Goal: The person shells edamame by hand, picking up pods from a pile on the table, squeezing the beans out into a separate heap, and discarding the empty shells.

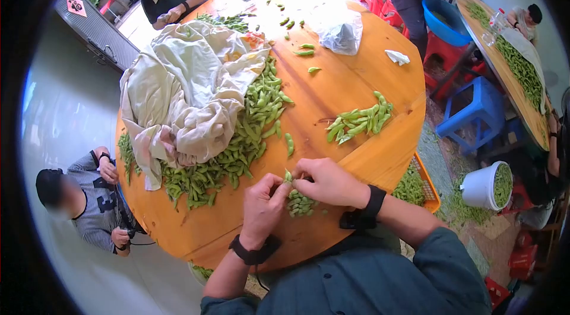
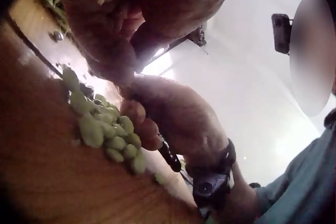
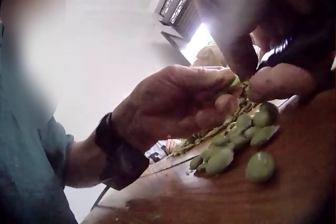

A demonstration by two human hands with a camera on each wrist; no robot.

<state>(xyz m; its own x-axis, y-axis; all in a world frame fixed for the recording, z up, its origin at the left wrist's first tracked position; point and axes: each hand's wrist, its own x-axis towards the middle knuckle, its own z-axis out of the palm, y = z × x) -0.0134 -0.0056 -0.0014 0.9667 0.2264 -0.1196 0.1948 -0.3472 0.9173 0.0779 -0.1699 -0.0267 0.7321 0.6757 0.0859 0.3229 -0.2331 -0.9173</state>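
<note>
A green pod stands between both hands near the table's front edge in the head view. The left hand pinches it between thumb and curled forefinger; the right hand has its fingertips at the pod's other side. Just below the fingers lies a small pile of shelled green beans, also seen in the left wrist view and the right wrist view. In the right wrist view a bit of green shows at the left hand's fingertips. Fingers hide most of the pod.
A heap of pods lies at the left under a crumpled cloth. More pods lie to the right on the wooden table. Farther back are a plastic bag and a white tissue. People sit at the left and back.
</note>
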